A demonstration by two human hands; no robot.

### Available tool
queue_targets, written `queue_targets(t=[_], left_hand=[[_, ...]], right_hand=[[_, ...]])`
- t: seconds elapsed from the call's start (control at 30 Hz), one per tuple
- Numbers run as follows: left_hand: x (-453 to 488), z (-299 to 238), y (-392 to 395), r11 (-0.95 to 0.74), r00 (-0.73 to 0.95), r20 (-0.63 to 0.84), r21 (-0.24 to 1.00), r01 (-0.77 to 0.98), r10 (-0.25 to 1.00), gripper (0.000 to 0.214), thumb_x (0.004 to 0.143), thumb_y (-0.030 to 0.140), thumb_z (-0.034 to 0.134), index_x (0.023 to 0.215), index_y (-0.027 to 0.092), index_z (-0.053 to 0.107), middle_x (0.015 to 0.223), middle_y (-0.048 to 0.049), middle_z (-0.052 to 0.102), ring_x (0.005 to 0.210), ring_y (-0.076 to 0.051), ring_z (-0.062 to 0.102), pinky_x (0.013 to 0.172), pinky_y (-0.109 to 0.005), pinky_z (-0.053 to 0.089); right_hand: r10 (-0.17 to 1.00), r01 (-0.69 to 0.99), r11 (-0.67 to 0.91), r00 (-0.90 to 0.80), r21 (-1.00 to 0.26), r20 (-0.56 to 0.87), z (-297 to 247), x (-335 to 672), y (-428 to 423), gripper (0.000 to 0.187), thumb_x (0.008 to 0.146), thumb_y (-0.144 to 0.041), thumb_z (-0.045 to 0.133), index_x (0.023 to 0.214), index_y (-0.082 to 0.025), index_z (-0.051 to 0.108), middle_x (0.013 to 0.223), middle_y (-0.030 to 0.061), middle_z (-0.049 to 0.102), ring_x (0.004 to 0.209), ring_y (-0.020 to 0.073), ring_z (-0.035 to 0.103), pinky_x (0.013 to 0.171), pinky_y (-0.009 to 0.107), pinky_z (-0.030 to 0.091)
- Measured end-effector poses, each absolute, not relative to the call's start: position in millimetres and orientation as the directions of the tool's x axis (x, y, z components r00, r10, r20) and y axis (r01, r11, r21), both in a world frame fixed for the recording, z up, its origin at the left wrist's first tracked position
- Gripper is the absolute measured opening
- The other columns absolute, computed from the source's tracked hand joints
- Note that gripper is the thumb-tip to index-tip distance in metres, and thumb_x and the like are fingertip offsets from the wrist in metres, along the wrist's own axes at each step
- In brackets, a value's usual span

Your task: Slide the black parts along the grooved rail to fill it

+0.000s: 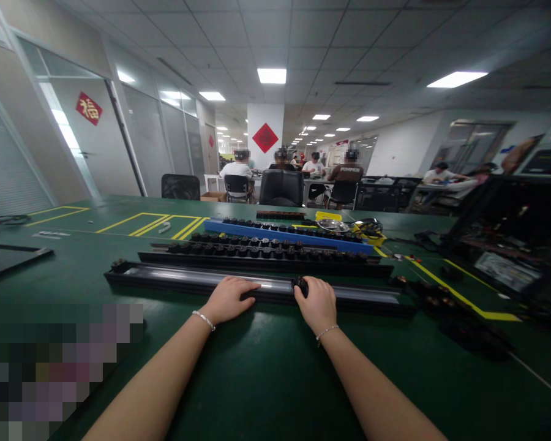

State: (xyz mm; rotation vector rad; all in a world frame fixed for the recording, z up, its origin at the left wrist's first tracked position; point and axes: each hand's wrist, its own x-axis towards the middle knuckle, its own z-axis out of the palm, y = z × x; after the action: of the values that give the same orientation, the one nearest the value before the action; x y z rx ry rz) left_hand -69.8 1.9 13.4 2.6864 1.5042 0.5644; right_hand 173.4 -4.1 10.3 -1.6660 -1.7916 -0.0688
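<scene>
A long black rail [165,279] with a shiny groove lies across the green table [266,373] in front of me. My left hand [229,298] rests on the rail's near edge, fingers laid over it and pointing right. My right hand [319,303] sits just to the right, fingers closed on a small black round part [302,285] at the rail. Both wrists wear thin bracelets. Behind this rail lie a second black rail [266,252] and a blue rail [284,233], each lined with several black round parts.
A heap of black parts [459,318] lies to the right along a yellow floor-style line. A metal bowl [333,225] and yellow tray [328,215] sit behind the blue rail. Dark equipment [509,245] stands at right. Several people sit at far tables.
</scene>
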Motion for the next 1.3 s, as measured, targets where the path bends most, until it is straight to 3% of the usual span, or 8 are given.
queue_targets(t=[1.3], left_hand=[[-71, 14, 2, -0.529, 0.466, 0.292, 0.196, 0.825, 0.835, 0.040, 0.080, 0.038, 0.051, 0.120, 0.031, 0.054, 0.116, 0.0000, 0.063, 0.107, -0.019, 0.054, 0.094, -0.035, 0.034]], right_hand=[[0.854, 0.922, 0.093, 0.120, -0.376, 0.506, 9, 184, -4, 0.028, 0.079, -0.031, 0.045, 0.096, -0.015, 0.060, 0.099, 0.0094, 0.063, 0.097, 0.0216, 0.051, 0.094, 0.035, 0.027]])
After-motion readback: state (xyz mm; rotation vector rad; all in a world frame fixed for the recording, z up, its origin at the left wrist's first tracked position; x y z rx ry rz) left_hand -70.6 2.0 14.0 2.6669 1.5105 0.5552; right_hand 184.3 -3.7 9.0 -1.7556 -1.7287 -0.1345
